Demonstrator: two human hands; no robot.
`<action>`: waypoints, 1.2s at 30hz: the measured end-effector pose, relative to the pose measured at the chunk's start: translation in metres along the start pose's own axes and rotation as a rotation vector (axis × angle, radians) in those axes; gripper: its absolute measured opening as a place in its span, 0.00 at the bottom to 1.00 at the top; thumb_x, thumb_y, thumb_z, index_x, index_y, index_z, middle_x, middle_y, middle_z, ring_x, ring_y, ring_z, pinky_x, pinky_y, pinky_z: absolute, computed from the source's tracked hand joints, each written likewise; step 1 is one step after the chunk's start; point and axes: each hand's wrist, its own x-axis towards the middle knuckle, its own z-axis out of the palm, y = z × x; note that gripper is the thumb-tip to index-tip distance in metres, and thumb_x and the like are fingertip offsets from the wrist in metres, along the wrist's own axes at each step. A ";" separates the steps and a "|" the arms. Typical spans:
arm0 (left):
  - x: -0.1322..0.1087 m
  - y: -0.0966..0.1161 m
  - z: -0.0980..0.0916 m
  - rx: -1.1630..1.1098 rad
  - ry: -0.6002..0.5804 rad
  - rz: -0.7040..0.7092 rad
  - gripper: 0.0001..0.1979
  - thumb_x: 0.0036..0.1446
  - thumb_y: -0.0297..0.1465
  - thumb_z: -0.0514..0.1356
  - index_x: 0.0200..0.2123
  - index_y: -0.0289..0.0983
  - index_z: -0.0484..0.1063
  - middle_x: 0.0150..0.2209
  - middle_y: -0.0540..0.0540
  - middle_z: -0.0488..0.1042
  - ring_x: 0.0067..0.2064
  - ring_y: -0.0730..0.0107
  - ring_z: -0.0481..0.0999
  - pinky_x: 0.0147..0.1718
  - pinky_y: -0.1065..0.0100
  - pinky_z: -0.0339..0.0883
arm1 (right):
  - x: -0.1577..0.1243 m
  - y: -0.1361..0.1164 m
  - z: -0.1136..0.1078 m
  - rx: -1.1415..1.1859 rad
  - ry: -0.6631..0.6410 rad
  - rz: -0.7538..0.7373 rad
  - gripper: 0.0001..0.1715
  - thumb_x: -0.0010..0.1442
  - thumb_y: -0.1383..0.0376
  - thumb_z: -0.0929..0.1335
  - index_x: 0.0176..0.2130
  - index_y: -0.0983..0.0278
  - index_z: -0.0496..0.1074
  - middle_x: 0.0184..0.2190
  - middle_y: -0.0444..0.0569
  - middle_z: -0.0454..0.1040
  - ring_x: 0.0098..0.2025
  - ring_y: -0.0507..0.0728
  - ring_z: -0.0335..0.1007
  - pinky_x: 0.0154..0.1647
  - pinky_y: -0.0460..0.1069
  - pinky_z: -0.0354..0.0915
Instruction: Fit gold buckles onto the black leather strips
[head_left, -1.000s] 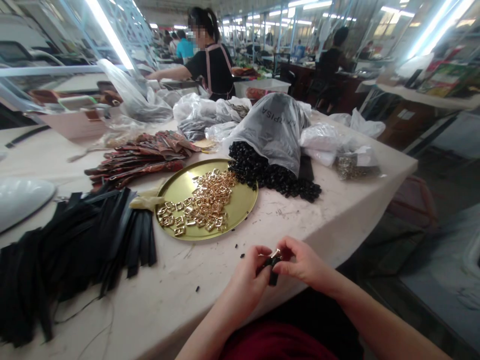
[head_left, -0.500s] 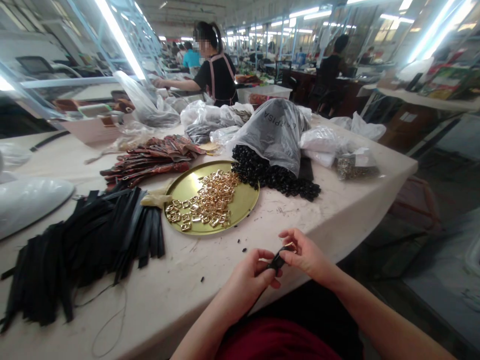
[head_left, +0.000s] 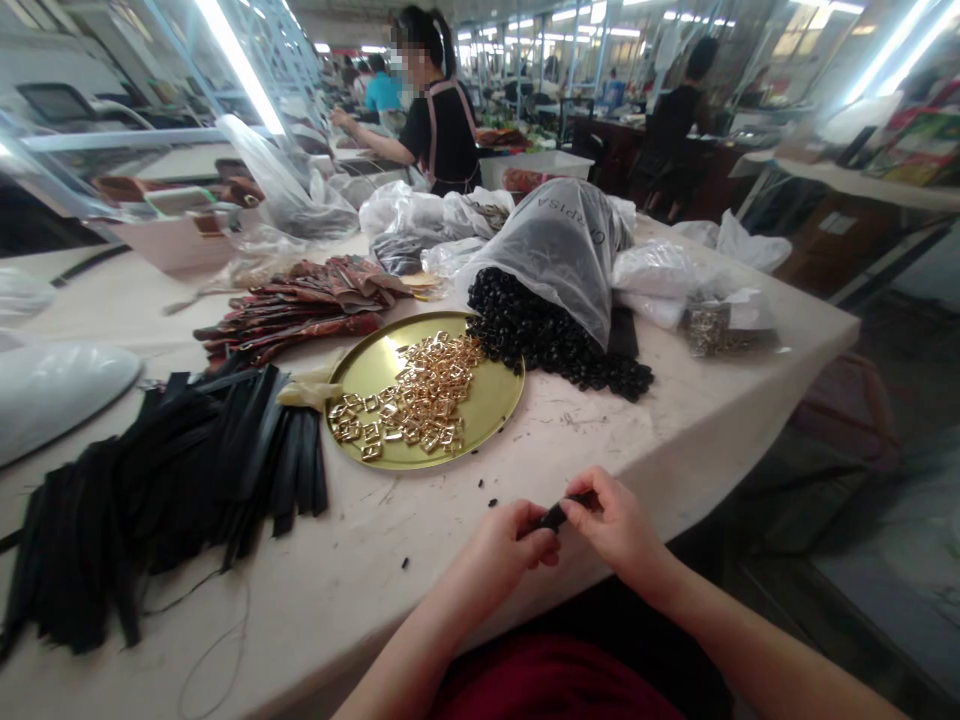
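My left hand (head_left: 517, 540) and my right hand (head_left: 607, 515) pinch a short stretch of black strap (head_left: 553, 516) between them, just over the table's front edge. The fingers cover most of the strap, and its ends are hidden. Beyond my hands, a round gold tray (head_left: 491, 425) bears a heap of shiny gold buckles (head_left: 435, 390). Against the tray's right rim, a pile of small black pieces (head_left: 525, 330) spills out of a translucent plastic bag (head_left: 555, 240). To the left lies a large bundle of black straps (head_left: 172, 470).
Brown-red patterned strips (head_left: 300, 310) lie behind the tray, beside a pale yellow cloth-like piece (head_left: 307, 390). Clear bags (head_left: 660, 275) stand toward the right table edge. A co-worker (head_left: 442, 110) stands behind the table. Black scraps and a loose thread lie on the white cover (head_left: 360, 560).
My fingers have shifted along the strap, and the right hand now closes over its end, where a gold glint showed before. The view has tilted slightly downward.
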 end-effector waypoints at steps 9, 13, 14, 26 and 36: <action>0.013 -0.006 -0.001 -0.175 -0.008 -0.058 0.06 0.45 0.27 0.57 0.30 0.35 0.67 0.23 0.52 0.73 0.25 0.72 0.72 0.28 0.71 0.63 | 0.008 -0.002 -0.013 -0.025 -0.261 0.030 0.05 0.52 0.66 0.67 0.33 0.62 0.66 0.26 0.42 0.68 0.28 0.52 0.63 0.28 0.46 0.59; 0.012 -0.007 -0.009 -0.045 -0.021 -0.003 0.06 0.45 0.30 0.58 0.30 0.36 0.68 0.24 0.51 0.74 0.27 0.70 0.72 0.26 0.71 0.61 | 0.012 -0.002 -0.015 0.009 -0.336 0.058 0.05 0.52 0.67 0.66 0.34 0.62 0.67 0.26 0.41 0.69 0.29 0.52 0.64 0.29 0.46 0.59; 0.012 -0.006 -0.011 0.001 -0.013 0.015 0.07 0.45 0.31 0.58 0.31 0.36 0.70 0.26 0.51 0.75 0.29 0.69 0.72 0.27 0.71 0.61 | 0.012 -0.001 -0.014 0.022 -0.324 0.066 0.05 0.52 0.66 0.66 0.34 0.62 0.67 0.27 0.42 0.69 0.30 0.52 0.64 0.30 0.46 0.60; 0.011 -0.009 -0.001 0.055 -0.006 -0.002 0.09 0.48 0.32 0.54 0.28 0.35 0.72 0.24 0.52 0.74 0.28 0.71 0.71 0.28 0.72 0.59 | 0.006 -0.010 -0.013 -0.140 -0.263 -0.096 0.03 0.51 0.71 0.66 0.30 0.63 0.68 0.27 0.43 0.70 0.31 0.52 0.65 0.31 0.45 0.59; -0.006 0.001 -0.001 -0.022 -0.147 -0.021 0.10 0.50 0.34 0.54 0.30 0.35 0.73 0.26 0.50 0.75 0.29 0.69 0.71 0.29 0.71 0.60 | 0.006 -0.012 -0.027 -0.044 -0.499 -0.072 0.06 0.49 0.71 0.66 0.32 0.63 0.70 0.26 0.43 0.70 0.30 0.52 0.65 0.32 0.46 0.59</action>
